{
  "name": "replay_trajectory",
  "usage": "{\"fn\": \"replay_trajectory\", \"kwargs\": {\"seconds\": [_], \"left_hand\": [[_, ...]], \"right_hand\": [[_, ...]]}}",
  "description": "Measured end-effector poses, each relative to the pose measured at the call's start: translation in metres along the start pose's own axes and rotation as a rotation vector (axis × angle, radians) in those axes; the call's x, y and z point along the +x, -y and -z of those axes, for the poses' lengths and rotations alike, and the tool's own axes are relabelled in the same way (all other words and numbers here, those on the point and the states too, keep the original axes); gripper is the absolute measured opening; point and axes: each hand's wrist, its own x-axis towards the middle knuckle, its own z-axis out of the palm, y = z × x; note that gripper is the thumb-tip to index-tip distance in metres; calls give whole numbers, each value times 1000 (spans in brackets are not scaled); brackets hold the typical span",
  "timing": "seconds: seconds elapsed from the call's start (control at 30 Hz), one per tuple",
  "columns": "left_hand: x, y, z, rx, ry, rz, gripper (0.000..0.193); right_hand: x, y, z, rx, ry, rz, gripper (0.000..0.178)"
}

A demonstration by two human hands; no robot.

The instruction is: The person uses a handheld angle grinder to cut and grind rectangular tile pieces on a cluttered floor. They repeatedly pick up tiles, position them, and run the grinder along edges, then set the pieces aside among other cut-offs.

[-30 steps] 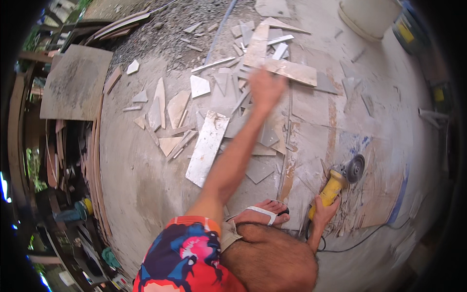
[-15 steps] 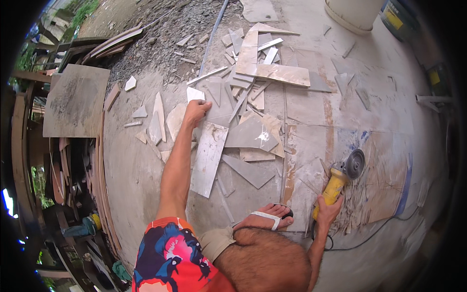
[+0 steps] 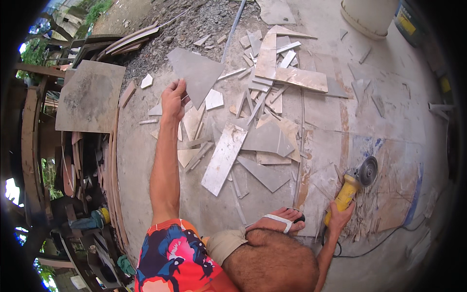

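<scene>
My left hand point(image 3: 174, 100) is closed on the lower left edge of a grey, angular tile piece point(image 3: 195, 72), held up above the scattered offcuts. Just right of the held piece lies a small white tile scrap point(image 3: 214, 100). A long, pale rectangular tile strip point(image 3: 224, 158) and a wide grey tile piece point(image 3: 267, 137) rest on the floor nearer to me. My right hand point(image 3: 341, 216) grips a yellow angle grinder point(image 3: 347, 193) by its body. The grinder's disc point(image 3: 368, 171) faces up and away from me; whether it spins I cannot tell.
A heap of cut tile pieces point(image 3: 292, 78) covers the middle floor. A white bucket point(image 3: 367, 19) stands far right. The black power cord point(image 3: 374, 250) trails right of my sandalled foot point(image 3: 279, 220). At left are stacked boards point(image 3: 113, 185) and a leaning stained slab point(image 3: 90, 97).
My left hand has lifted the grey tile piece off the heap and moved left with it, shifting smaller scraps below. The right hand still holds the grinder; the view has shifted slightly.
</scene>
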Motion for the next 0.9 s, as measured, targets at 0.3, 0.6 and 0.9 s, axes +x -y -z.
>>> {"fn": "replay_trajectory", "kwargs": {"seconds": [0.3, 0.6, 0.9], "left_hand": [[-29, 94, -48, 224, -74, 134, 28], [-94, 133, -85, 766, -361, -251, 44], [-232, 126, -125, 573, 355, -567, 32]], "right_hand": [[-1, -1, -5, -68, -45, 69, 62], [-9, 9, 0, -167, -21, 66, 66], [3, 1, -1, -199, -9, 114, 61]]}}
